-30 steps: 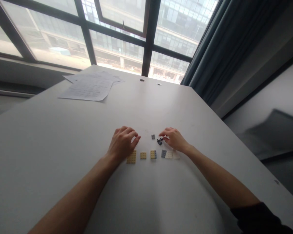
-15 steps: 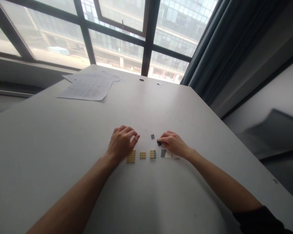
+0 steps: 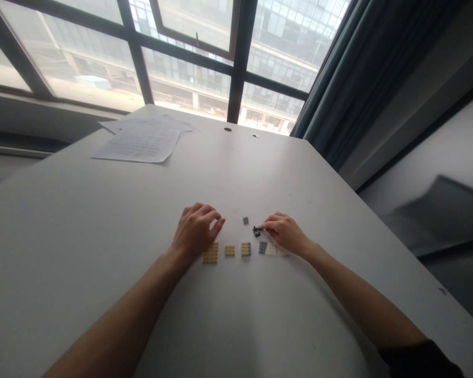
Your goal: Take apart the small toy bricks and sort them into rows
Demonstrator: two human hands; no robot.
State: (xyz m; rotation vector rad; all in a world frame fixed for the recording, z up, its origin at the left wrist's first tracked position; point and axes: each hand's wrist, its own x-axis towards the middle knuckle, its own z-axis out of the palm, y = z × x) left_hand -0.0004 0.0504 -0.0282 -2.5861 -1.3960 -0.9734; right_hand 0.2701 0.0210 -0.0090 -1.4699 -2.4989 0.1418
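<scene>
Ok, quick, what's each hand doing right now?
Left hand: loosely open, nothing visible in its grip.
Right hand: at the small black studded plastic piece; cannot tell if gripping.

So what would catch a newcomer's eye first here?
Probably the bright window filling much of the top, beyond the white table. Next, the row of small tan, gray and whitish bricks near the middle, the left grip at its left end and the right grip at a dark piece beyond the row. Printed sheets lie at the table's far left.
</scene>
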